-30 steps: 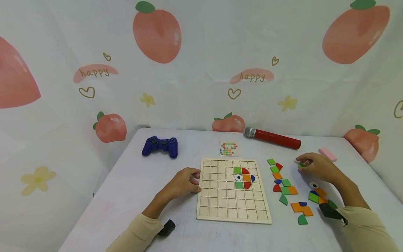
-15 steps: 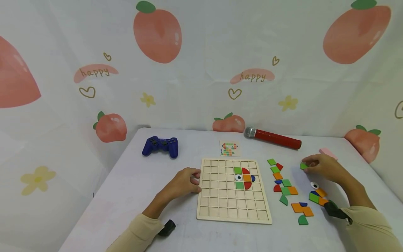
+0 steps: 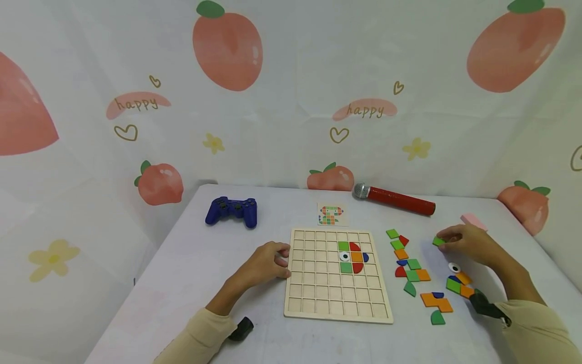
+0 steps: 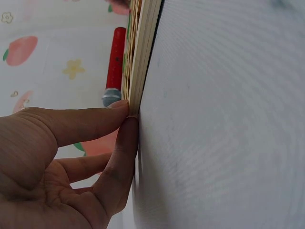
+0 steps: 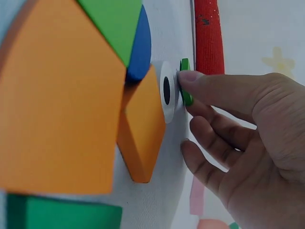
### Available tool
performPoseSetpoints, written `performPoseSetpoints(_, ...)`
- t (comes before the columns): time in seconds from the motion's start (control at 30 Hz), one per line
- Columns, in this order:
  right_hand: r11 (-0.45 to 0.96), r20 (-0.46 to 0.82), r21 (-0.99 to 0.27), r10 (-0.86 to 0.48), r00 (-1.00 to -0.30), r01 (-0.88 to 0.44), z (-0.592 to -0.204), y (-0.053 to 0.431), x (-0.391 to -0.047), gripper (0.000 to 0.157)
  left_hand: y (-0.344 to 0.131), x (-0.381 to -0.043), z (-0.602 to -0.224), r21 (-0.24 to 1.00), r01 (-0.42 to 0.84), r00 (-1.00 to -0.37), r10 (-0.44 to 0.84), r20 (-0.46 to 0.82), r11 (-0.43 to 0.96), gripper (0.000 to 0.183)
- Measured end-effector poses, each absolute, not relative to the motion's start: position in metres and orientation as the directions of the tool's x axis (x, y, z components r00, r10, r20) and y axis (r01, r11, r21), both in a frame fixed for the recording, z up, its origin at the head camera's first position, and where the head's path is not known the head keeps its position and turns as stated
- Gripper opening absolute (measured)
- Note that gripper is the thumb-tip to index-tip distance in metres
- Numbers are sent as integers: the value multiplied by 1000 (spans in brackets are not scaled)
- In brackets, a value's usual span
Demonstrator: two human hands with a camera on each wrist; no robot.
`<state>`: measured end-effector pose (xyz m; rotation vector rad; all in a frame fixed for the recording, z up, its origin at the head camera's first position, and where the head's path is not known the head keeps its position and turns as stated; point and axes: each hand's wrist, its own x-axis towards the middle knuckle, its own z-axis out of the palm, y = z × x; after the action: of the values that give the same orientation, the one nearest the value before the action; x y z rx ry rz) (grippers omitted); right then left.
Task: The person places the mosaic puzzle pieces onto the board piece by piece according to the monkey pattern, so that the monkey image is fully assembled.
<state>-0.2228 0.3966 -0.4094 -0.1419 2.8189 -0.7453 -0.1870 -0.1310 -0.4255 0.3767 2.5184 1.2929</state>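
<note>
"Tile [image 3: 438, 241] first, please: where is it?"

"Small, flat and green, it is between two and three o'clock from the gridded board [image 3: 321, 292], in the right hand [image 3: 468, 243], pinched between thumb and finger. Whether it touches the tabletop [image 3: 282, 207] I cannot tell."

"What of the left hand [image 3: 260, 264]?"

"At nine o'clock on the board, thumb and bent fingers gripping its rim."

"What lies nearby?"

"At five o'clock from the tile, a white eye disc [image 3: 453, 268]; toward three o'clock from the board, scattered coloured pieces [image 3: 412, 275]. A picture card [image 3: 333, 214] is at twelve o'clock."

"How would the tile handle?"

"Light and stiff, I judge, with smooth faces that may slip, and sturdy rather than fragile. Its opposite edges make the best hold, since something so thin offers little to grab when flat. The board looks stiff too, probably heavier than the tile."
</note>
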Motion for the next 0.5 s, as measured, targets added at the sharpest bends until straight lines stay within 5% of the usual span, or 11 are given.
performPoseSetpoints(0.5, 845, -123, -519, -219, -968, -125, -405, 341, -219, 41, -132, -186, -425, 822, 101, -924, 360, -132, 561, 70)
